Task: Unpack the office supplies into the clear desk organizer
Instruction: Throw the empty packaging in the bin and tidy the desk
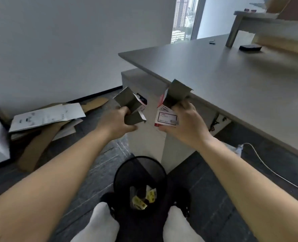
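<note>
My left hand (117, 122) grips a torn piece of a small red-and-white cardboard box (129, 102), its grey inside facing me. My right hand (186, 119) grips the other box piece (167, 110), which shows a white label and an opened grey flap. Both pieces are held apart in the air above a black mesh wastebasket (139, 173) on the floor between my feet. The basket holds yellow and white packaging scraps (144, 198). No clear desk organizer is in view.
A grey desk (232, 79) stretches to the right, with a black item (250, 48) and a small clip (212, 41) at the back. Flattened cardboard and papers (47, 117) lie on the floor at left. A white cable (266, 165) runs along the floor at right.
</note>
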Motion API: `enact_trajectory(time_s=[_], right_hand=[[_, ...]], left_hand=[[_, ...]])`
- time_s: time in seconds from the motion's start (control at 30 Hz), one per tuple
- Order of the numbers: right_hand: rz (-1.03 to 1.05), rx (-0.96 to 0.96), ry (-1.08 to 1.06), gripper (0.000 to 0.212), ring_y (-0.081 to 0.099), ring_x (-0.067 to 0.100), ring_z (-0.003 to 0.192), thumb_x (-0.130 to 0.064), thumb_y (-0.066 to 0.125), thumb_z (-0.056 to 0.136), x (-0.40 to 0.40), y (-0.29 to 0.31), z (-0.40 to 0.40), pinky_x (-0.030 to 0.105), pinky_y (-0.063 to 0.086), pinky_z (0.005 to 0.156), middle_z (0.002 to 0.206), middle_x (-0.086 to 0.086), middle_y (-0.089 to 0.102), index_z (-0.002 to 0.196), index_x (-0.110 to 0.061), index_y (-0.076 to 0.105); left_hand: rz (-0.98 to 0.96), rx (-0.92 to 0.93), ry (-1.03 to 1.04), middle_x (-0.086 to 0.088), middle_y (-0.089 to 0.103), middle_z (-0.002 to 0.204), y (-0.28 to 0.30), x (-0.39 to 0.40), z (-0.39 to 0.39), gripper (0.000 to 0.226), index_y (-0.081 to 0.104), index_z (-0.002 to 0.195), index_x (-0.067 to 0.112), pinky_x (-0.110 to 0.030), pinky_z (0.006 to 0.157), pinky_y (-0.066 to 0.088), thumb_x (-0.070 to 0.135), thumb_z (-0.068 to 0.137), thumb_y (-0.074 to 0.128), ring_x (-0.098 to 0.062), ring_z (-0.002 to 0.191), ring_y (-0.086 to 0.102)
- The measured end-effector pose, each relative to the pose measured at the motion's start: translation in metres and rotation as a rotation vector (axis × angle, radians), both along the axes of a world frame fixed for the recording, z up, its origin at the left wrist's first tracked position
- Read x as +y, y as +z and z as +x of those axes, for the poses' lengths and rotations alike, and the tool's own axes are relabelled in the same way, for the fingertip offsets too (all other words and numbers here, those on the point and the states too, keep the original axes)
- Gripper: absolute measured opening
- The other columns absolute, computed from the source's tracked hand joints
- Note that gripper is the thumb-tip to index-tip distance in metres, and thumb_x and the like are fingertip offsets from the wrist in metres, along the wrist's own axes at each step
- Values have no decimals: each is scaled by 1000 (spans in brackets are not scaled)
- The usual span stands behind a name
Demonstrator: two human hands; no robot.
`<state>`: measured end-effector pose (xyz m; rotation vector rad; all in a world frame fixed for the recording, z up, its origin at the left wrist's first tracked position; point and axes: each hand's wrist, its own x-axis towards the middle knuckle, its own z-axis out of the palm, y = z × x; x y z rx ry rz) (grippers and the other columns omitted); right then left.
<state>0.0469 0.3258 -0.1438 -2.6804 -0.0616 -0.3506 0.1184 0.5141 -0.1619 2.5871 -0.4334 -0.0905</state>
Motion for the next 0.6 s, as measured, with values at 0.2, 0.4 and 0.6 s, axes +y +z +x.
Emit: enact_trajectory(time_s=[0.2, 0.4, 0.6], right_hand=[[-82, 289, 27, 61, 38, 24, 117, -42, 67, 74, 35, -88, -12, 35, 38, 95, 127, 7, 40, 121, -8, 47], [-125, 496, 42, 61, 38, 28, 119, -41, 69, 73, 42, -179, -5, 40, 41, 94, 131, 11, 37, 118, -5, 48], [-143, 663, 100, 55, 36, 28, 124, -40, 66, 76, 45, -254, 11, 39, 41, 91, 138, 11, 29, 114, -5, 46]], left_hand=[[79, 156, 52, -12, 53, 117, -78, 44, -25, 47, 49, 116, 12, -28, 73, 37, 35, 78, 66, -26, 96, 51], [292, 257, -9, -14, 49, 121, -159, 50, -27, 54, 45, 121, 13, -38, 84, 44, 40, 78, 63, -32, 107, 50], [441, 364, -85, -16, 41, 127, -229, 34, -12, 57, 39, 124, 12, -42, 90, 44, 45, 81, 58, -35, 113, 46]])
